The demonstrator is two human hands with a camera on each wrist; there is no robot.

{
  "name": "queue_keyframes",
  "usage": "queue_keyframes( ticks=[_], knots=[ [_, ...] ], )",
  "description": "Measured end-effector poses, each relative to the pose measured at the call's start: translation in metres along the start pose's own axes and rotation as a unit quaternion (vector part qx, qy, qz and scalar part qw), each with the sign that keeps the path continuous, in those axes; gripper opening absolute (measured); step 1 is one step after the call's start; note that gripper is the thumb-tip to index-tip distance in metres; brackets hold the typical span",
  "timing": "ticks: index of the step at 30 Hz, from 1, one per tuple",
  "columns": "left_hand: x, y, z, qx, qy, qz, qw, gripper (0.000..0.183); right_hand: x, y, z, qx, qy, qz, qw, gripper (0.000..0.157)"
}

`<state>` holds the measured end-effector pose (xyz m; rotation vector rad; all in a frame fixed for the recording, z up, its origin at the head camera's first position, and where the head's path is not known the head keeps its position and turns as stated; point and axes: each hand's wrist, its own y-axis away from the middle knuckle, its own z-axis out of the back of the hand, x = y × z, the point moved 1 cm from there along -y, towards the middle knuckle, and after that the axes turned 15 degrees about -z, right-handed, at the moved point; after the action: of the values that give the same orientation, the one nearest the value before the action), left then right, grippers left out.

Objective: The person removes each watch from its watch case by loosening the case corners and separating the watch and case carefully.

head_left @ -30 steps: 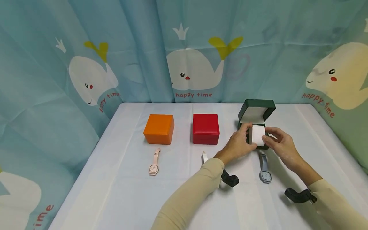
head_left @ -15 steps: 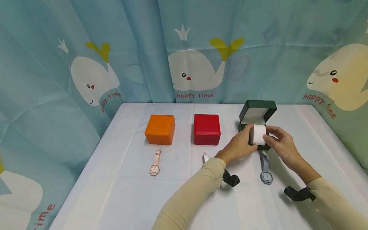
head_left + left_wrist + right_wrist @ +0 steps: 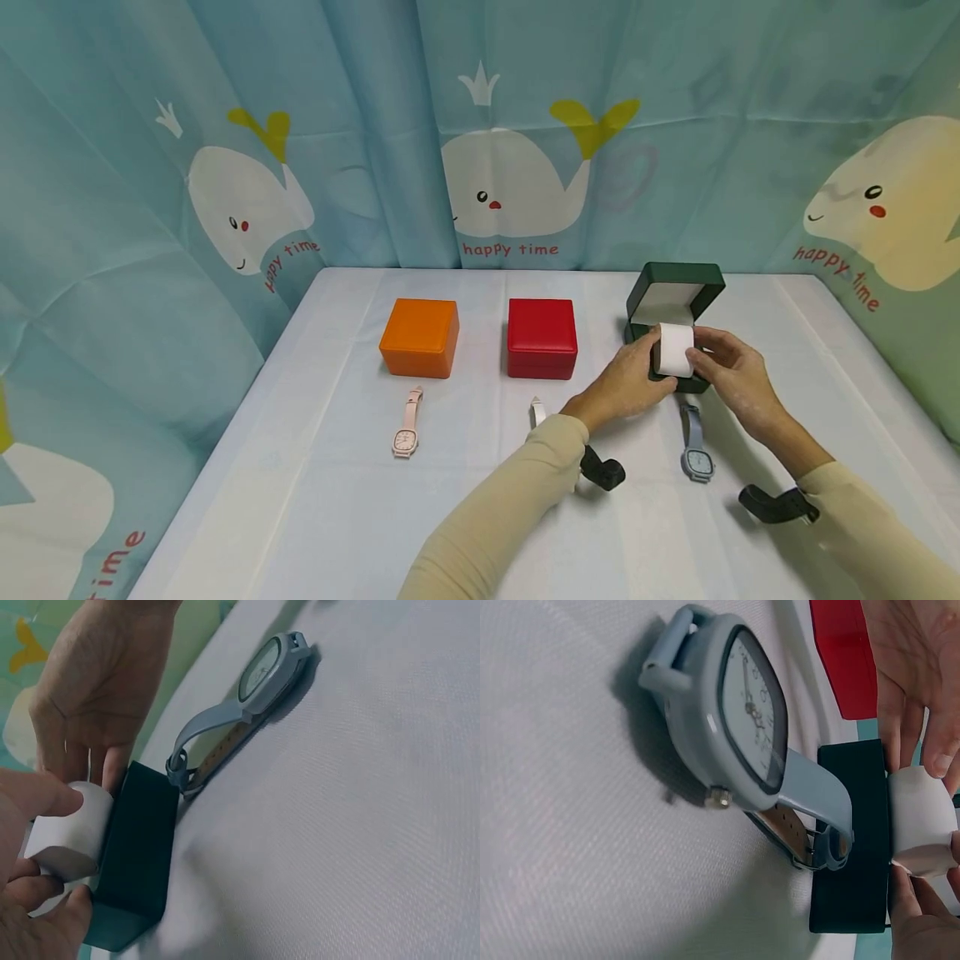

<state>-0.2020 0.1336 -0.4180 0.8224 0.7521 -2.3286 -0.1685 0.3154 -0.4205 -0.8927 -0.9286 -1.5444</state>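
Observation:
A white watch cushion (image 3: 677,350) stands up at the mouth of a dark green watch box (image 3: 703,290), whose lid is raised. My left hand (image 3: 622,382) holds the cushion from its left side, with the thumb low by the box's front. From the right, my right hand (image 3: 738,385) grips the cushion between thumb and fingers. In the right wrist view, fingertips of both hands are on the cushion (image 3: 922,814) above the box wall (image 3: 849,892). A blue-grey watch (image 3: 696,458) lies just in front of the box, strap end toward it.
On the white-covered table, a red box (image 3: 542,337) and an orange box (image 3: 420,337) stand to the left, both closed. A pink watch (image 3: 406,429) lies before the orange box. A white watch strap (image 3: 537,411) shows beside my left sleeve. A whale-print curtain hangs behind.
The cushion has shifted slightly back toward the lid and more of the green box's front edge shows. Both hands keep their hold. The whole view has drifted slightly.

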Motion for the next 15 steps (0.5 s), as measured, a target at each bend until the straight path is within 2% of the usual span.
queue_keyframes(
  ticks=[8,15],
  knots=[
    [0.0022,0.0011,-0.0002,0.001,0.025,-0.009,0.9997,0.074,-0.0016,-0.0027,-0.0014,-0.044,0.03,0.003,0.999,0.054],
    [0.002,0.002,-0.0007,0.014,0.018,0.003,0.9997,0.071,0.0004,-0.0025,-0.0002,-0.042,0.038,0.003,0.998,0.053]
  ],
)
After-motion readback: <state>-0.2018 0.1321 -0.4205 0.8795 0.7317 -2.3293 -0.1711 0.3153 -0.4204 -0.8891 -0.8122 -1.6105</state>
